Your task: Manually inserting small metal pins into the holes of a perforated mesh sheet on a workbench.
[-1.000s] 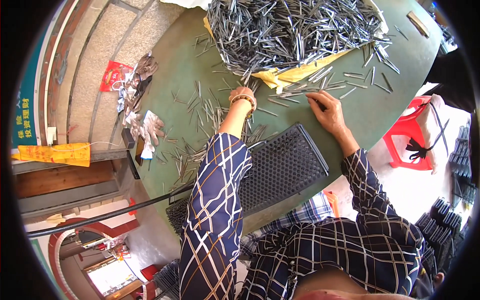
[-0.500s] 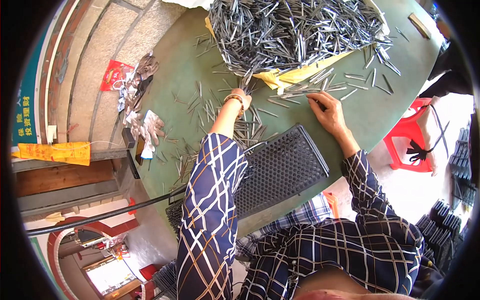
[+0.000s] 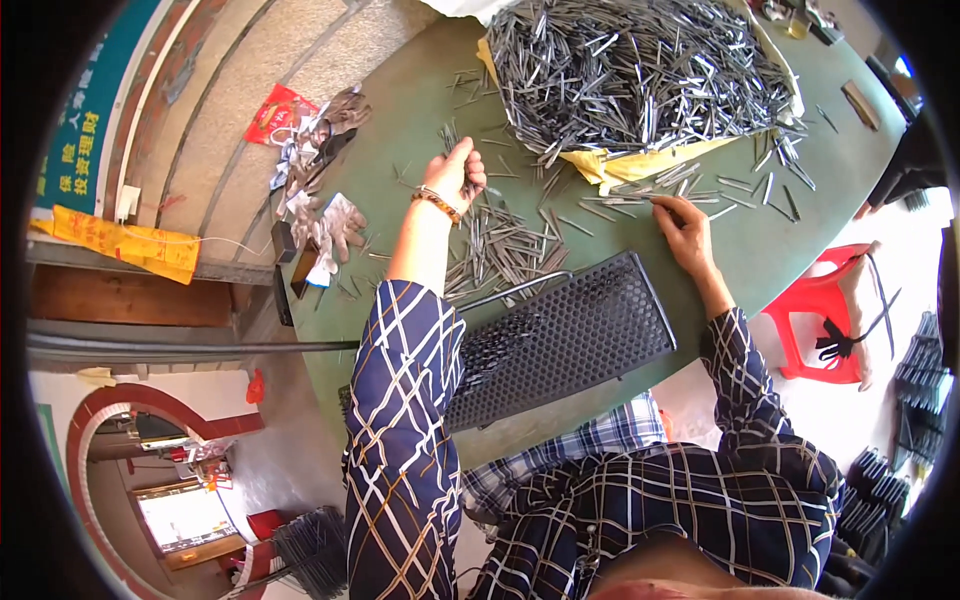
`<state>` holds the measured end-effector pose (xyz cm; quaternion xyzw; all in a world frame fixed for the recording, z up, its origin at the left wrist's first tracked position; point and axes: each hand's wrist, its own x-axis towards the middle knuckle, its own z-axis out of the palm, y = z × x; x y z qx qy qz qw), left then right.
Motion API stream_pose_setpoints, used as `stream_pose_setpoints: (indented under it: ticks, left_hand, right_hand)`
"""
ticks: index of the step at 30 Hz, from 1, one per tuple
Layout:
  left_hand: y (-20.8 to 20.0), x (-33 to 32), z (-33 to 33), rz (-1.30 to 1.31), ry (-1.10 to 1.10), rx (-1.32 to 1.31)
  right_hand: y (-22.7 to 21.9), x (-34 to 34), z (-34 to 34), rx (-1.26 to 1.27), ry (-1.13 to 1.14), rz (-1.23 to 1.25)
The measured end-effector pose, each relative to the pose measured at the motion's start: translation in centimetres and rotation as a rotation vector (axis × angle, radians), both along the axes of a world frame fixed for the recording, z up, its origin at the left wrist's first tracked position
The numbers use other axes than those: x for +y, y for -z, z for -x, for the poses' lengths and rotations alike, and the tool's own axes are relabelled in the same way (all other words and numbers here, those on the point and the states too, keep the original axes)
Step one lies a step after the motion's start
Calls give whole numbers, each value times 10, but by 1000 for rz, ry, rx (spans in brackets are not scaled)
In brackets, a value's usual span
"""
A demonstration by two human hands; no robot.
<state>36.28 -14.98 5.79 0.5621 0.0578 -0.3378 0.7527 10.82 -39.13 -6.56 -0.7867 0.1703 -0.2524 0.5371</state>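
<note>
My left hand (image 3: 455, 180) is closed in a fist above the table, with a small bunch of thin dark sticks (image 3: 449, 132) poking out past its fingers. Below it lies a loose scatter of the same sticks (image 3: 505, 245). My right hand (image 3: 688, 235) rests low over the table, thumb and fingers pinched together beside a few sticks; whether one is between them I cannot make out. Nearest me is a black perforated tray (image 3: 600, 325) with rows of round holes. Sticks fill holes on its left part, and my left sleeve hides its left end.
A large heap of sticks (image 3: 640, 75) fills a yellow-edged sack (image 3: 600, 165) at the far side of the green table (image 3: 400, 110). Used gloves (image 3: 340, 225) lie at the left edge. A red stool (image 3: 815, 320) and stacked black racks (image 3: 920, 380) stand right.
My left hand has moved left from the sack's near corner, carrying a bunch of sticks. My right hand has stayed near the same sticks, its fingers now pinched closer. The whole view has shifted slightly.
</note>
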Motion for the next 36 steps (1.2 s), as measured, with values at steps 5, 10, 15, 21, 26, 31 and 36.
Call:
stream_pose_setpoints:
  ticks: [5,10,15,21,26,31,36]
  left_hand:
    - [-36,-1,39,275,-187,-217]
    - [-45,-50,139,251,-170,-531]
    - [-15,-20,191,225,-247,-568]
    - [-4,33,233,206,-344,-501]
    - [-4,77,279,234,-266,-471]
    - [-1,124,321,312,-209,-97]
    - [20,167,357,291,-131,81]
  right_hand:
    - [-86,45,-11,-246,-38,-343]
    - [-108,115,-47,-330,-168,-1229]
    - [-123,179,-34,-401,-168,-1574]
    - [-109,233,14,-282,-136,-1736]
    - [-103,242,54,-232,-696,-1612]
    - [-103,229,56,-77,-283,-1203]
    - [-104,170,78,-94,-135,-193]
